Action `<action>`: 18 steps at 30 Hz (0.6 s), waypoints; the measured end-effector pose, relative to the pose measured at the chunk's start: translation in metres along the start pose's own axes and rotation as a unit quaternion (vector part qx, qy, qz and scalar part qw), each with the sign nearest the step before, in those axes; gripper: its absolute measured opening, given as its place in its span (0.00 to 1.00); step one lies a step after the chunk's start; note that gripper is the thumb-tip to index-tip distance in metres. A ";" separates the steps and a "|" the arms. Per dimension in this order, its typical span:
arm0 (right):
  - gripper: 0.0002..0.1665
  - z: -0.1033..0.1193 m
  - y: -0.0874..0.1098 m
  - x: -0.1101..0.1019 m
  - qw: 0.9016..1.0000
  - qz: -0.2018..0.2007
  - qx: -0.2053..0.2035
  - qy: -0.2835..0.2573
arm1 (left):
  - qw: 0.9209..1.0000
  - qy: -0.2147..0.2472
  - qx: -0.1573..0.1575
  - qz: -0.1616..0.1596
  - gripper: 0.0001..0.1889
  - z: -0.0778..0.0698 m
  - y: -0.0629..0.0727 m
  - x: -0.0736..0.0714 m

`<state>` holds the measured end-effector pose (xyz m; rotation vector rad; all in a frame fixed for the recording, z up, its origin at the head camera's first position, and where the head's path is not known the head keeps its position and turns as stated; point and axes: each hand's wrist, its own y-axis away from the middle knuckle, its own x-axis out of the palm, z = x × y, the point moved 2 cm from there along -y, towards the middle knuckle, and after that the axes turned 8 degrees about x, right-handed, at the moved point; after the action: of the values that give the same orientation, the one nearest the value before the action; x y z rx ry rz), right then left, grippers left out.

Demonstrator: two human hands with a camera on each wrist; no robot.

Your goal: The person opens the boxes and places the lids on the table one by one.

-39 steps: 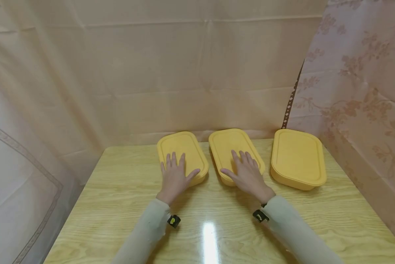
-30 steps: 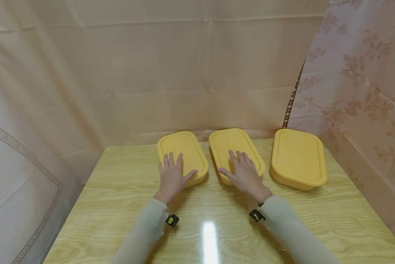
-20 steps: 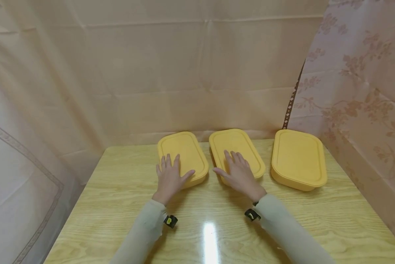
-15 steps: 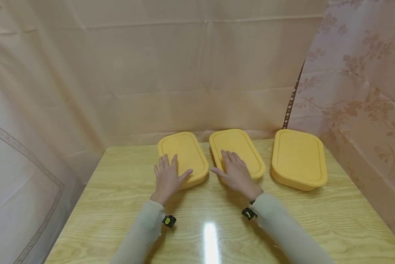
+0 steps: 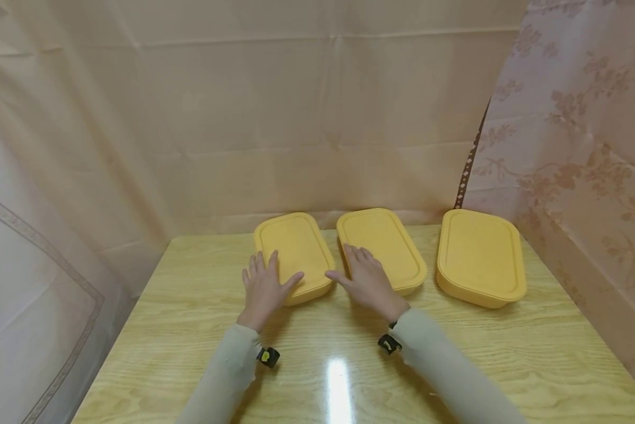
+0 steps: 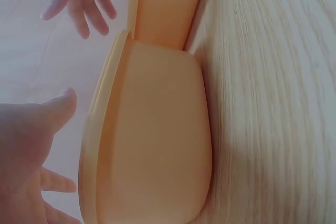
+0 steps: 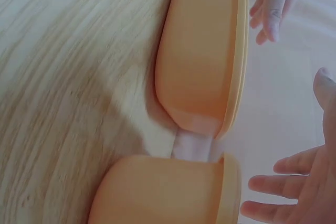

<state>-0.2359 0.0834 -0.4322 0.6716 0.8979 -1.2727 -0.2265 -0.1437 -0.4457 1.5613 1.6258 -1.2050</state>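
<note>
Three yellow lidded boxes stand along the back of the wooden table in the head view. My left hand [image 5: 264,294] is spread above the front left part of the left box [image 5: 301,247]. My right hand [image 5: 369,284] hovers over the front left corner of the middle box [image 5: 389,241], thumb reaching toward the gap between the two. In the left wrist view, a space shows between my left hand [image 6: 26,145] and the left box's lid. The right wrist view likewise shows my right fingers [image 7: 283,184] apart from the middle box [image 7: 163,192]. Neither hand holds anything.
The right box [image 5: 479,253] stands near the table's right edge, apart from the other two. A beige curtain [image 5: 254,129] hangs behind the table [image 5: 190,330], and a floral cloth [image 5: 588,165] hangs on the right. Black cameras [image 5: 389,343] are strapped at both wrists.
Both hands have drifted left and slightly toward the front of the table, the right hand farther. The boxes have stayed where they were.
</note>
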 end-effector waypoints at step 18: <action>0.53 0.019 -0.005 0.017 1.000 -0.002 -0.025 -0.009 | 1.000 0.004 -0.028 0.006 0.51 0.014 0.003 0.002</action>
<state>-0.2358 0.0580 -0.4366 0.6193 0.9133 -1.2539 -0.2269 -0.1557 -0.4543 1.5410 1.6393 -1.1396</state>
